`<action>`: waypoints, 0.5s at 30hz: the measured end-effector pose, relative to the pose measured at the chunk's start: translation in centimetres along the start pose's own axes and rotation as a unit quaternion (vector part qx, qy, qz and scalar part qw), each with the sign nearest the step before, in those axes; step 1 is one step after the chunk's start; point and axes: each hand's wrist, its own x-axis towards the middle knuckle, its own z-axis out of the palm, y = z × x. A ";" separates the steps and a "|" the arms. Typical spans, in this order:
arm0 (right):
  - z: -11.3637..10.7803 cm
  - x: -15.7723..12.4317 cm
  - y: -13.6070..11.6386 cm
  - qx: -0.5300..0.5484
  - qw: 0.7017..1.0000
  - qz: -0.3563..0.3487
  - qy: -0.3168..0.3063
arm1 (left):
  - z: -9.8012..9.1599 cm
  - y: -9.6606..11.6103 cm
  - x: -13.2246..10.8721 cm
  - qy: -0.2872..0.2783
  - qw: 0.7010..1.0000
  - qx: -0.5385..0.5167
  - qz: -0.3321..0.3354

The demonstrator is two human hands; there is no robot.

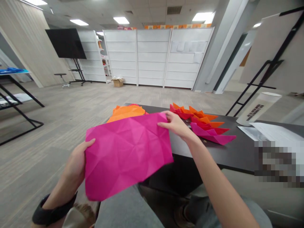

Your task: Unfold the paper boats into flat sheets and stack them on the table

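Note:
A creased magenta paper sheet is stretched between my two hands, its near part hanging over my lap. My left hand grips its left edge, thumb on the face and the other fingers hidden behind. At the upper right corner my right hand pinches the sheet between thumb and fingers. Just beyond it, a crumpled orange paper lies on the dark table. Right of my right hand stand folded paper boats in a row, with a magenta boat nearest and red and orange ones behind.
On the table's right side are a white cylindrical container and white papers, with a pixelated patch before them. A black-framed stand rises behind. Another table with blue material stands at far left.

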 end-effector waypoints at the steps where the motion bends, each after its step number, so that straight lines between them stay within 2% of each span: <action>1: 0.4 3.2 -0.8 -0.103 0.994 -0.044 0.015 | 0.5 0.0 0.6 0.000 1.000 -0.005 0.023; 2: 1.1 6.3 -1.6 -0.224 0.971 -0.078 0.043 | 1.1 0.0 1.4 0.000 0.998 -0.013 0.053; 4: 3.3 11.2 -3.0 -0.275 0.952 -0.100 0.085 | 2.5 -0.3 3.4 0.013 0.992 -0.035 0.124; 6: 6.4 13.8 -3.4 -0.305 0.942 -0.114 0.086 | 3.8 -0.9 5.5 0.022 0.986 -0.039 0.159; 8: 10.0 14.4 -2.4 -0.327 0.937 -0.115 0.037 | 4.9 -1.7 7.3 0.008 0.986 -0.025 0.162; 11: 14.2 13.1 0.8 -0.351 0.932 -0.081 -0.042 | 5.5 -2.6 8.8 -0.004 0.987 -0.009 0.159; 13: 15.5 12.2 2.9 -0.358 0.930 -0.041 -0.070 | 4.9 -2.8 8.7 -0.010 0.988 -0.001 0.155; 15: 15.7 11.7 4.4 -0.352 0.930 -0.033 -0.104 | 3.7 -2.5 7.8 -0.024 0.989 0.007 0.148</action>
